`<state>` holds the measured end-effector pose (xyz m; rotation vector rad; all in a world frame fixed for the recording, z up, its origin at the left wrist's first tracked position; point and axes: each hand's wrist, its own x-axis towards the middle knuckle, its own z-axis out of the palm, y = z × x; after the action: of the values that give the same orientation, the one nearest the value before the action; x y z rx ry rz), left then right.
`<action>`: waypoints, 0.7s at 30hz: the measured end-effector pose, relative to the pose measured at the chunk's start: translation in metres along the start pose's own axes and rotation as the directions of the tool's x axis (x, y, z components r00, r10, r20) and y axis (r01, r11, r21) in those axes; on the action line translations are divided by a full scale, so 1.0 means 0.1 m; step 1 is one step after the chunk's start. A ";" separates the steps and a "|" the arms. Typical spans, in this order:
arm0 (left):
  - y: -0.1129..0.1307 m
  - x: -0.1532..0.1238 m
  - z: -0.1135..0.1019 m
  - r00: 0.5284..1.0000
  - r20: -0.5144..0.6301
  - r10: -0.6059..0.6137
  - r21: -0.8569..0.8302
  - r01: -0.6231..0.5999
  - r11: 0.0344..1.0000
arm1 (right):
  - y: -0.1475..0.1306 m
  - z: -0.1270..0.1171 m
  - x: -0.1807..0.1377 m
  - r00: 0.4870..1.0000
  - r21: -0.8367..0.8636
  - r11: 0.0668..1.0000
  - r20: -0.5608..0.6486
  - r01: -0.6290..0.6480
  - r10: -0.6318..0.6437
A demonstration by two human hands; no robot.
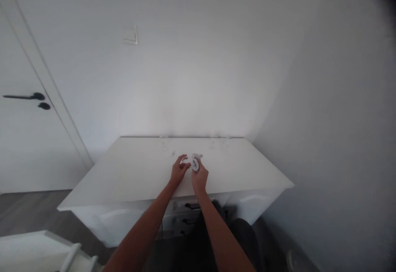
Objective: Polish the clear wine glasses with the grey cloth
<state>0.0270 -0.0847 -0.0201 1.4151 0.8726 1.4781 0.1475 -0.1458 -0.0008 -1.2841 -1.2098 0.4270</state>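
Both hands over white tabletop (130, 173): my right hand (199, 177) grips a small white crumpled cloth (195, 162); my left hand (179, 169) open, fingers spread, just beside it.

1. A small white cloth (195, 163), bunched into a crumpled wad, sits in the grip of the right hand (199, 176) just above the white dresser top (133, 173)
2. Faint clear glasses (163, 141) stand upright along the back edge, hard to make out

Home rm: white dresser (130, 173), door (18, 140), light switch (131, 36).
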 end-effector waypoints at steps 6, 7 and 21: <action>0.07 0.01 -0.06 1.000 -0.001 0.007 -0.044 -0.007 0.999 | 0.01 0.12 0.01 0.965 0.243 0.960 0.252 -0.137 0.074; 0.10 0.00 -0.06 0.999 0.035 0.029 -0.035 -0.028 0.999 | 0.04 0.12 0.03 0.950 0.316 0.927 0.295 -0.200 0.104; -0.07 0.00 -0.05 1.000 -0.007 0.022 0.031 -0.022 0.999 | 0.24 -0.14 0.23 0.762 0.006 0.930 0.571 0.367 -0.304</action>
<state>0.0230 -0.0814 -0.0273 1.4466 0.8903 1.4932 0.1768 -0.1268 -0.0092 -1.0163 -1.9579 0.4994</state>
